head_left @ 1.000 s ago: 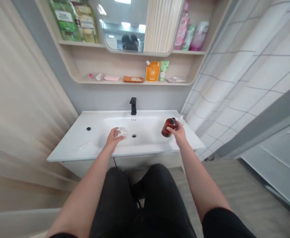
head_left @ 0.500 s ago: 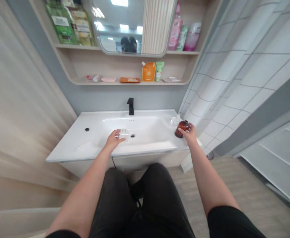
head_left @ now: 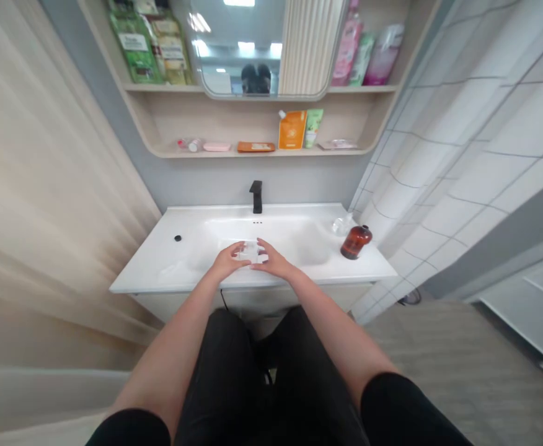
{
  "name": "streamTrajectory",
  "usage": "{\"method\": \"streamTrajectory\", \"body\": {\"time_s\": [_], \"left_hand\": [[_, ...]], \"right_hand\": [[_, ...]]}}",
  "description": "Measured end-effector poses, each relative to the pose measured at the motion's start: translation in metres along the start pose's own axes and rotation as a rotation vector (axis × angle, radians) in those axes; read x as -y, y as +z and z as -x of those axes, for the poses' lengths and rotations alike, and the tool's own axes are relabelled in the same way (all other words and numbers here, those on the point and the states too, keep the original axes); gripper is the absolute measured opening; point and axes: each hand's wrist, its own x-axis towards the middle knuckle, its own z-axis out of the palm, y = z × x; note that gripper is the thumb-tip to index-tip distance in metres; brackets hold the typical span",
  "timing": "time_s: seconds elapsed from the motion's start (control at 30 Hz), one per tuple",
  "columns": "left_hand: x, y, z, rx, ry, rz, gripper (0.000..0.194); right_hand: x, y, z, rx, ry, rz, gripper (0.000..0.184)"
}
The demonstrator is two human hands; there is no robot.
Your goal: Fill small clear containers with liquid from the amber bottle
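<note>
Over the basin of the white sink (head_left: 150,266) both hands meet around a small clear container (head_left: 251,252). My left hand (head_left: 227,263) grips it from the left with curled fingers. My right hand (head_left: 274,261) touches it from the right, fingers bent over its top. An amber brown bottle (head_left: 355,241) stands alone on the sink's right ledge, with a small clear piece (head_left: 340,225) just behind it.
A black tap (head_left: 255,196) rises at the back of the basin. A small black cap (head_left: 177,238) lies on the left ledge. Shelves above hold refill pouches and packets around a mirror (head_left: 238,46). A tiled wall stands to the right.
My right hand set the amber bottle down on the right ledge, let go, and moved left to join my left hand on the clear container.
</note>
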Motion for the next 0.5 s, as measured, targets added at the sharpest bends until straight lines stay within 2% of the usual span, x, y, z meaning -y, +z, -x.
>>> {"method": "streamTrajectory", "body": {"time_s": [0.07,0.13,0.23,0.3,0.4,0.5], "left_hand": [[0.000,0.001,0.000,0.024,-0.007,0.018,0.080],[0.002,0.000,0.000,0.056,-0.024,0.050,0.079],[0.005,-0.003,-0.003,0.117,-0.051,0.098,0.074],[0.007,-0.006,-0.006,0.138,-0.058,0.126,0.071],[0.006,-0.006,-0.007,0.057,-0.052,0.123,0.062],[-0.002,-0.002,-0.004,-0.121,-0.030,0.016,0.042]], "right_hand": [[-0.005,0.011,-0.014,-0.007,0.038,-0.075,0.101],[-0.010,0.015,-0.021,-0.029,0.029,-0.106,0.090],[-0.016,0.016,-0.021,-0.105,-0.005,-0.084,0.075],[-0.017,0.015,-0.019,-0.166,0.006,-0.059,0.073],[-0.017,0.014,-0.016,-0.241,0.041,-0.054,0.073],[-0.015,0.014,-0.017,-0.283,0.052,-0.070,0.071]]}}
